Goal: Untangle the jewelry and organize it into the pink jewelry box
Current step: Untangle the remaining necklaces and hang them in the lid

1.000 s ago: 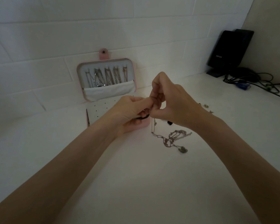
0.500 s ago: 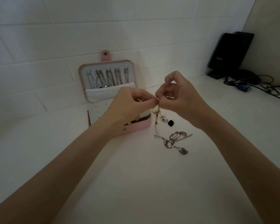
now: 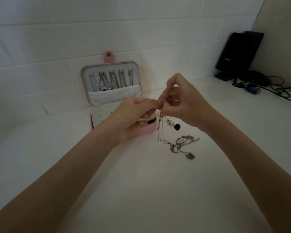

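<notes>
Jewelry box, pink, open against the tiled wall at the back of the white counter. Lid upright, leaning on the tiles, snap tab sticking up above it. Inside the lid, a row of chains hung from pegs, lower ends tucked into a white pocket. Below the lid, a white panel with small holes lying flat in the base.

Left hand raised over the right part of the box base, fingers curled, thumb and forefinger pinching the top of a thin necklace. Lower fingers folded in toward the palm, just above the pink front wall.

Right hand directly beside it, fingertips meeting those of the left hand, pinching the same necklace at the same spot; remaining fingers bent and lifted. Exact grip point too small to make out.

Necklace hanging straight down from the pinch, small charms near the top, then trailing onto the counter into a tangled heap of chains with a dark pendant at its near end. Heap lying just right of the box, apart from it.

Between hands and heap, a few small earrings and a small black piece on the counter.

Far right, in the corner, a black speaker standing upright, with a bundle of dark cables spread beside it.
</notes>
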